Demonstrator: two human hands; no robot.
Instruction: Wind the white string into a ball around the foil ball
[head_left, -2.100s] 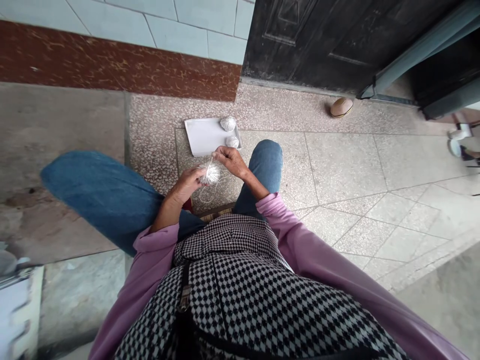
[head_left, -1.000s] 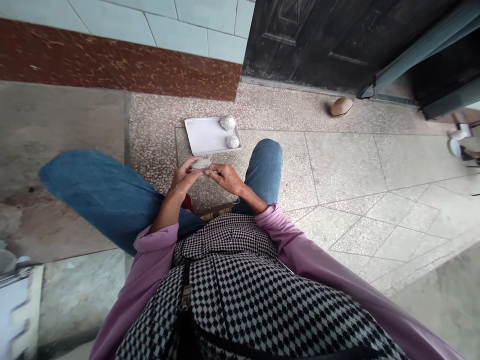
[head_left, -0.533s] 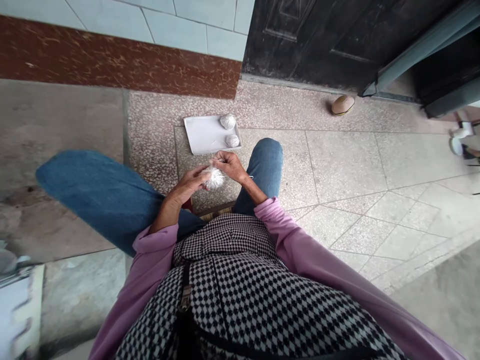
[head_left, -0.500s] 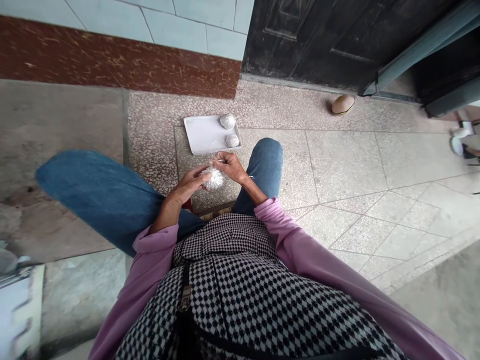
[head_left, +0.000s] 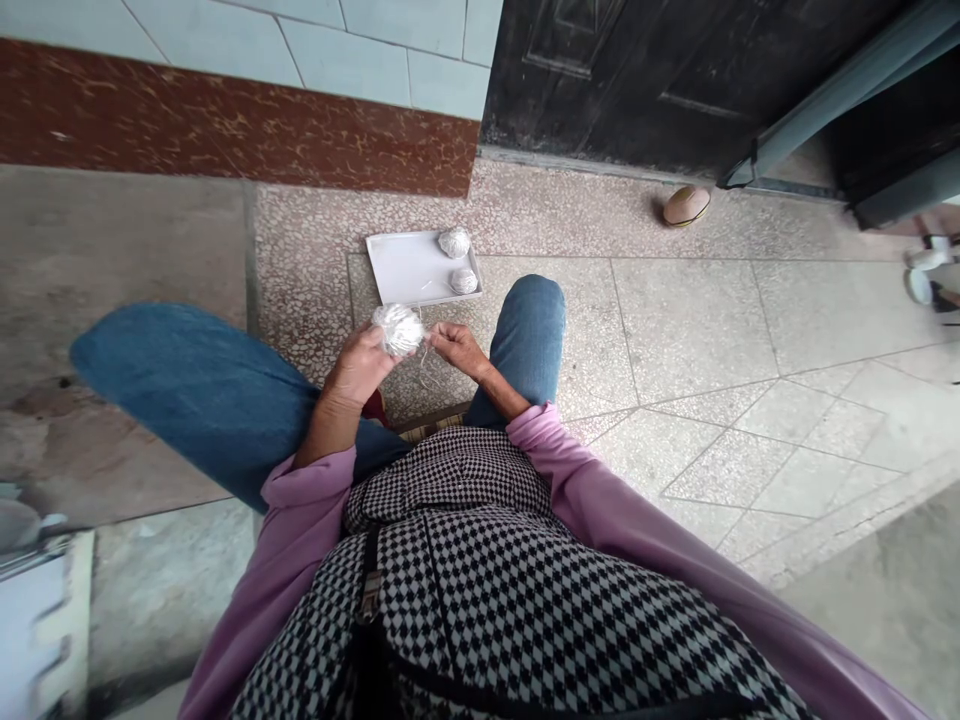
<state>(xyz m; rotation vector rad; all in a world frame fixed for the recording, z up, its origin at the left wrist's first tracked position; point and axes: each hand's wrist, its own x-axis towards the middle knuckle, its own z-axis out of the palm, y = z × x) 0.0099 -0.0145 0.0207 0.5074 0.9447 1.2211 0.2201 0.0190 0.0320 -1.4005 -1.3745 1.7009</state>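
Note:
I sit low with my knees apart over a speckled floor. My left hand (head_left: 358, 362) is closed around a white ball of thread (head_left: 399, 328), held up between my knees. My right hand (head_left: 454, 345) pinches the loose thread end (head_left: 425, 352) just right of the ball. Ahead on the floor lies a white tray (head_left: 405, 272) holding two more white thread balls (head_left: 454, 242) at its right side.
A brown-and-tan shoe (head_left: 685, 205) lies by the dark door (head_left: 637, 70). A red-brown skirting and pale tiled wall (head_left: 225, 120) run behind the tray. Something white (head_left: 37, 600) stands at the lower left. White objects (head_left: 930, 275) sit at the right edge.
The ball has shifted left and up in my left hand, away from my right hand. My right hand has dropped slightly, still pinching the thread.

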